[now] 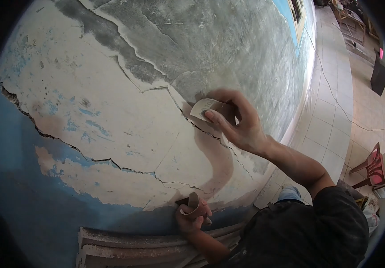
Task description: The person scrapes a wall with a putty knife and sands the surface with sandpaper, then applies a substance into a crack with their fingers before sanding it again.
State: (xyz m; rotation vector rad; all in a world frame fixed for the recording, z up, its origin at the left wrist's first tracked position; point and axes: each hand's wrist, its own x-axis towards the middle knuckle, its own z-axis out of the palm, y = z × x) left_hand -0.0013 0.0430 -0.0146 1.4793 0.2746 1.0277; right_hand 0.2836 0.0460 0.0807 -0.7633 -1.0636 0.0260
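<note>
My right hand (242, 120) is closed on a curled piece of sandpaper (201, 108), pale on the side that shows, with the thumb pressed on it. It is at the cracked wall (157, 134), close beside a dark crack (203, 129) that runs down through white filler. Lower down, my left hand (191, 219) is closed around a brown curled sheet (194, 206), which also looks like sandpaper. From the same hand juts a dark pointed blade (182, 202), like a putty knife's, near the wall's blue paint. The fingers partly hide both.
Grey skimmed plaster (192, 40) covers the upper wall. A ribbed ledge (125, 245) runs along the bottom left. On the tiled floor (324, 129) to the right lie a thin cable (331, 89), a red chair (373, 167) and a dark upright box (380, 75).
</note>
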